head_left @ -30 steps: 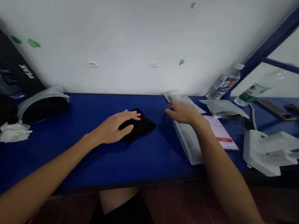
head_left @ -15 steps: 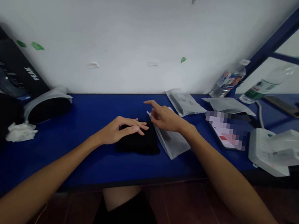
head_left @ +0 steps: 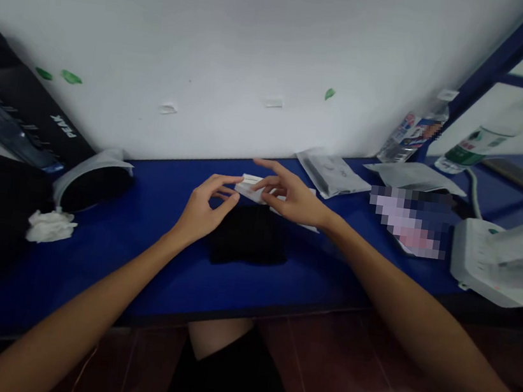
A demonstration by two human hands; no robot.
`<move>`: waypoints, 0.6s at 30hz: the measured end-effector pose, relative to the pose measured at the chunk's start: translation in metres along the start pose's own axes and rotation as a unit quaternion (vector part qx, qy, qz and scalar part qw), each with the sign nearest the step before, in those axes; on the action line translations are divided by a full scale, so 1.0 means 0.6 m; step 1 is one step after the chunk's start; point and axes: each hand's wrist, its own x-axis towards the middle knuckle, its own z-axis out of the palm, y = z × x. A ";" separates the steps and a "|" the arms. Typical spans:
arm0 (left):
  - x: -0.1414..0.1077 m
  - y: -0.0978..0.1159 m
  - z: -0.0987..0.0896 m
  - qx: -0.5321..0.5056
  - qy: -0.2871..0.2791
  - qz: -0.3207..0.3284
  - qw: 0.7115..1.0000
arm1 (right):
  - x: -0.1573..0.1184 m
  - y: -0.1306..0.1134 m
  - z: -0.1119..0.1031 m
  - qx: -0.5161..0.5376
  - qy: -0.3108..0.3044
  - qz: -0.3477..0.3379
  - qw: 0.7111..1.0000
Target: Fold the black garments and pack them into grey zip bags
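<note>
Left hand [head_left: 204,208] and right hand [head_left: 294,199] at pale bag [head_left: 249,189] — contents unclear.

White bag [head_left: 249,190] part-hidden; phone [head_left: 405,222] blurry

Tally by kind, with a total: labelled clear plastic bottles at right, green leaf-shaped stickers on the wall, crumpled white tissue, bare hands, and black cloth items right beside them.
Clear plastic bottles: 2
Green leaf-shaped stickers: 3
Crumpled white tissue: 1
Bare hands: 2
Black cloth item: 1
Total: 9
</note>
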 end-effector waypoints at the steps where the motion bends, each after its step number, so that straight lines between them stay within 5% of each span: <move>1: 0.000 -0.002 0.002 -0.017 -0.001 -0.016 1.000 | 0.000 -0.002 0.002 0.015 -0.009 0.005 1.000; 10: 0.003 -0.011 0.008 -0.076 0.066 -0.071 0.992 | 0.004 0.003 -0.001 0.098 -0.060 0.023 0.993; 18: 0.006 -0.015 -0.002 -0.110 0.035 -0.075 0.991 | 0.000 0.000 0.000 0.040 0.002 0.016 0.999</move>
